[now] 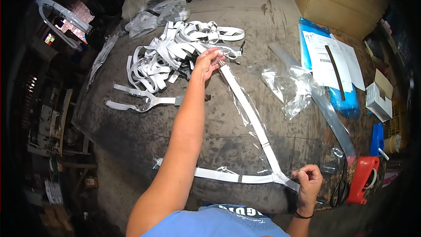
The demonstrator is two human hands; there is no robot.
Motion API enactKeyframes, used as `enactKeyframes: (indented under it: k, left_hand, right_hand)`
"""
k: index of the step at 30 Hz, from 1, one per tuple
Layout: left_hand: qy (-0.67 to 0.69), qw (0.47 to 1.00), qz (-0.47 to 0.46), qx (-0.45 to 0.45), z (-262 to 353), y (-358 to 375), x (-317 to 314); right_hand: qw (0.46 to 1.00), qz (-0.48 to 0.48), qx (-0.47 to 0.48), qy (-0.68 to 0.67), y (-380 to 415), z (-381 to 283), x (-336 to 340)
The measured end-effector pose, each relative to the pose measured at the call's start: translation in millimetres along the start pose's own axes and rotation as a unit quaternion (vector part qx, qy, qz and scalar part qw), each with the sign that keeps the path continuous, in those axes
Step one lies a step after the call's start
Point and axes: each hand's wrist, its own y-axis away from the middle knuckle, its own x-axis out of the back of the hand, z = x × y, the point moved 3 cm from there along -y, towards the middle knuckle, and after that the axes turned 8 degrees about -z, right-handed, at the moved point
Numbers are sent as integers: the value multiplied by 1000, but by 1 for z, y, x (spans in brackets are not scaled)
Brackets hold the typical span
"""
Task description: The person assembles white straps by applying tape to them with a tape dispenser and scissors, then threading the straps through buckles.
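A pair of white Y-shaped suspenders [245,96] lies spread on the worn table, with clear plastic along its long upper strap. My left hand [208,63] reaches far forward, its curled fingers closed at the upper end of that strap, by the edge of a heap of white suspenders [171,52]. My right hand [309,183], with a dark band at the wrist, is closed beside the short tail near the junction. Whatever its fingers pinch is too small to make out. Another pair of suspenders [153,101] lies left of my left forearm.
Clear plastic bags [291,90] and a long grey strip [329,114] lie to the right. Beyond are papers [322,57] on blue packets, a small white box [379,98] and a red tape dispenser [363,180]. Black-handled scissors [340,191] rest near the right edge. A large carton [342,2] stands behind.
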Motion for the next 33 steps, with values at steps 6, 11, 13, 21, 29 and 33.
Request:
enactKeyframes:
  k: [6,11,13,21,29,33]
  left_hand:
    - [-24,999,23,-40,4,-12,4]
    - [-12,998,42,-43,3,-12,6]
    - [-33,999,25,-34,3,-17,10]
    - [-55,994,83,-54,3,-19,9]
    - [-23,995,87,-49,5,-17,11]
    - [-8,996,77,-46,6,-16,17]
  right_hand:
    - [1000,19,-11,-12,-2,1,2]
    - [999,31,1,-42,-4,3,6]
    - [998,28,7,-47,-5,4,7]
    - [997,6,16,-81,-21,0,3]
    - [936,-349,-18,50,-167,-12,-75]
    - [885,-460,-7,73,-250,-3,-143]
